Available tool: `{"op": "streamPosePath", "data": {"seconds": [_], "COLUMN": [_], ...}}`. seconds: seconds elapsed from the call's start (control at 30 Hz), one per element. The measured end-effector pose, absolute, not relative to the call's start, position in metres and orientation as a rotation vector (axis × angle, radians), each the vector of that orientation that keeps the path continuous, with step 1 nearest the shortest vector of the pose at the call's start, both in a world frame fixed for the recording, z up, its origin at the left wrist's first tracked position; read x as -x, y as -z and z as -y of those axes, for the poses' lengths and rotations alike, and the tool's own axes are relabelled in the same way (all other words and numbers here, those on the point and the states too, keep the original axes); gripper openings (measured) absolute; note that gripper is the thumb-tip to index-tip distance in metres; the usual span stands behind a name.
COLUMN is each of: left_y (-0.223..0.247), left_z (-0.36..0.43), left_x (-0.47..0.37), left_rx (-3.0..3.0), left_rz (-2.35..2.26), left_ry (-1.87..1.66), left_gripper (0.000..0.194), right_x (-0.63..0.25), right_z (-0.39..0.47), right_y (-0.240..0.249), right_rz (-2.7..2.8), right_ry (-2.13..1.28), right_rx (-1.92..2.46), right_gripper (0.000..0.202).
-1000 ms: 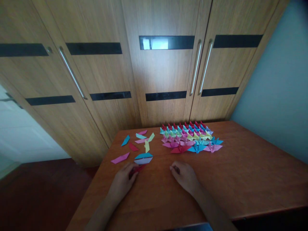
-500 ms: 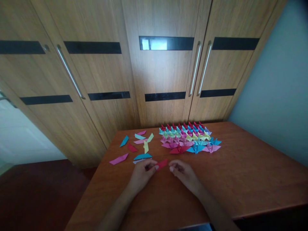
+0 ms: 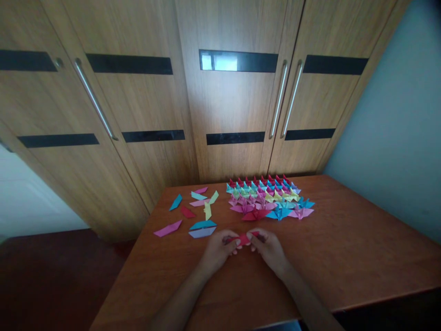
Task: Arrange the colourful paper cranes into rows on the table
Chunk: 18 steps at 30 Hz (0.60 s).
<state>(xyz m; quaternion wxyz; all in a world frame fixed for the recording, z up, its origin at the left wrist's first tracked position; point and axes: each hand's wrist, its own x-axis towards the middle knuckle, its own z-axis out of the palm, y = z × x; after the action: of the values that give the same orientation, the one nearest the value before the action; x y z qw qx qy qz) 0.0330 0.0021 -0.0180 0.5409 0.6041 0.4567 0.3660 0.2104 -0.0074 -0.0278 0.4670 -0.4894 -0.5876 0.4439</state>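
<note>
Between my two hands is a red piece of folded paper [image 3: 244,239], held just above the table in front of me. My left hand [image 3: 220,248] pinches its left end between thumb and fingers. My right hand [image 3: 269,248] grips the opposite end the same way, so both ends are partly hidden. Just beyond, to the right, stand rows of folded paper cranes [image 3: 255,214] in red, blue, pink, yellow and green. Left of my hands lie flat folded paper pieces, among them a lavender one [image 3: 202,232], a blue one [image 3: 203,224] and a magenta one [image 3: 168,228].
The brown wooden table [image 3: 330,262] reaches back to a tall wooden wardrobe [image 3: 234,110] with metal handles. A pale blue wall [image 3: 396,128] rises on the right. Several more flat folded papers, including a dark red one [image 3: 188,212], lie at the table's back left.
My right hand has closed on the free end of the red paper. My left hand has shifted right with the paper, uncovering the lavender piece.
</note>
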Motion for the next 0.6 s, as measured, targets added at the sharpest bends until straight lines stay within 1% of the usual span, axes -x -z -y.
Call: {"op": "streamPosePath", "data": {"seconds": [0.17,0.37,0.5,0.6], "left_y": [0.015,0.029,0.027,0.020], "left_z": [-0.002,-0.003,0.006,0.020], "left_x": [-0.032,-0.035,-0.040,-0.050], "left_rx": [-1.450,-1.600,-1.960,-2.280], "left_rz": [-1.145,-1.209,-1.352,-1.304], "left_ry": [-0.955,-1.018,-1.033,-0.883], "left_gripper": [0.022,0.021,0.030,0.038], "right_x": [-0.212,-0.228,-0.240,-0.244], "right_z": [0.006,-0.003,-0.003,-0.002], "right_y": [0.030,0.045,0.043,0.037], "right_rz": [1.473,1.412,1.528,1.644], "right_ry": [-1.042,-0.774,-0.519,-0.409], "right_rx": [1.235,1.401,1.572,1.740], "right_gripper": [0.039,0.035,0.027,0.017]}}
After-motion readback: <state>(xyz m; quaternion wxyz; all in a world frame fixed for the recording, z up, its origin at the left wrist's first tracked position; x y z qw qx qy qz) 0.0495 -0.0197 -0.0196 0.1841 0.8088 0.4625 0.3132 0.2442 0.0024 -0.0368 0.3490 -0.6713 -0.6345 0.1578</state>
